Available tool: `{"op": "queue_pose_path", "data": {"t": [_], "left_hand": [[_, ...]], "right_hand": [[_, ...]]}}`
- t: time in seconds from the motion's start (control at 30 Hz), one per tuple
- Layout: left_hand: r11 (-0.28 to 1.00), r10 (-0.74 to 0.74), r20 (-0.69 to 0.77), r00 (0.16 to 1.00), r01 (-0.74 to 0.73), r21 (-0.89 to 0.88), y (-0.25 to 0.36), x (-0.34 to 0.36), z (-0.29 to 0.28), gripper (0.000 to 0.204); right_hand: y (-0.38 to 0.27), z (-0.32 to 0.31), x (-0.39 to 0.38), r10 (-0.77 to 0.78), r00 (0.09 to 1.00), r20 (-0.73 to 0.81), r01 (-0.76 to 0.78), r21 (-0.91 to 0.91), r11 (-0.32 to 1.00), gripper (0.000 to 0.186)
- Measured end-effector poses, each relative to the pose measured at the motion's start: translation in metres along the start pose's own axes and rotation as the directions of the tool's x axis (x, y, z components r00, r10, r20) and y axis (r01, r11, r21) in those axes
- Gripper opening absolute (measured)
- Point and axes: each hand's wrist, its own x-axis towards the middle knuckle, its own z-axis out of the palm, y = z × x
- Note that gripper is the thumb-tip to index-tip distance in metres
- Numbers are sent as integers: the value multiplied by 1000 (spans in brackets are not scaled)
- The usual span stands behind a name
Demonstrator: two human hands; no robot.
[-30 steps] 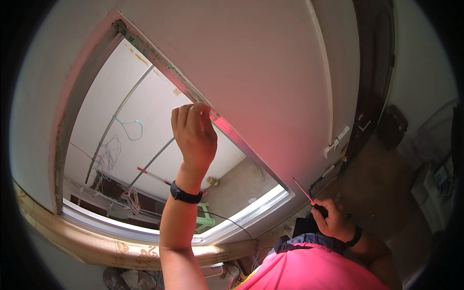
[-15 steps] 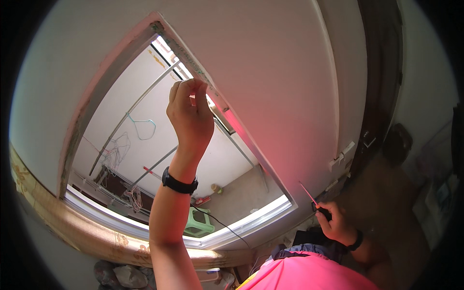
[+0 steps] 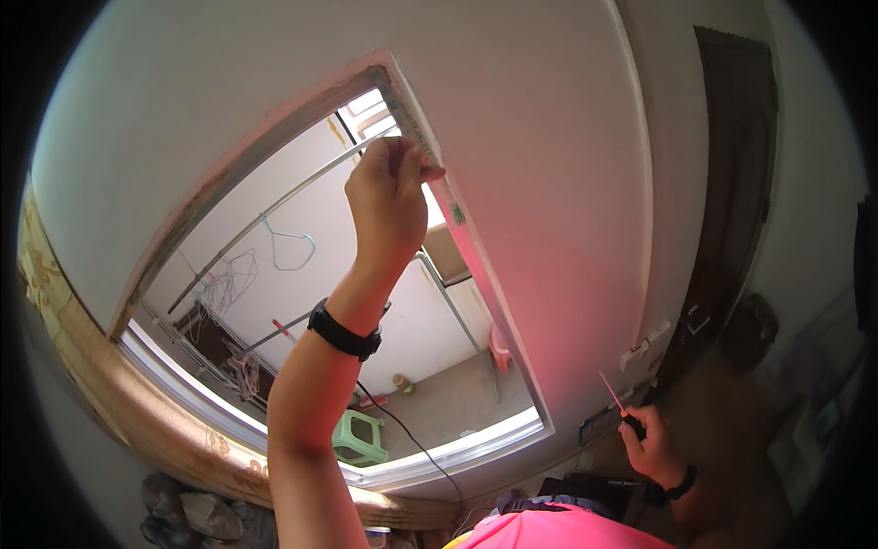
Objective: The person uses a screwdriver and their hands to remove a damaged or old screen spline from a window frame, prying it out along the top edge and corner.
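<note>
My left hand is raised at the right jamb of an open window, fingers curled against its printed, weathered edge; whatever they pinch is hidden. A black watch circles that wrist. Low on the right, my right hand grips a screwdriver with a long thin shaft and a dark handle, angled up toward the wall.
Through the opening are metal rods, wire hangers, a green plastic stool and a dark cable. A patterned curtain hangs at left, bundles lie below it, and a dark door stands at right.
My left hand has shifted up the jamb and its fingers have changed position. The screwdriver in my right hand sits lower and farther right in the picture. The view has shifted, showing more curtain.
</note>
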Motion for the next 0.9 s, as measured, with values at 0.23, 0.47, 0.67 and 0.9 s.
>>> {"op": "queue_pose_path", "data": {"t": [0.23,0.47,0.67,0.9], "left_hand": [[987,162,-8,987,-162,1,29,29,1,10],[996,93,-30,995,-93,9,35,45,-11,9],[995,101,39,994,-101,23,34,37,-16,8],[977,116,149,982,-140,162,42,26,-17,8]], "right_hand": [[-1,-16,16,-91,996,-22,89,-56,994,24],[-12,-109,42,-87,994,-63,63,-309,949,23],[-1,-202,56,222,960,-170,-255,-201,946,24],[-2,-265,122,129,950,-284,-140,-18,990,18]]}}
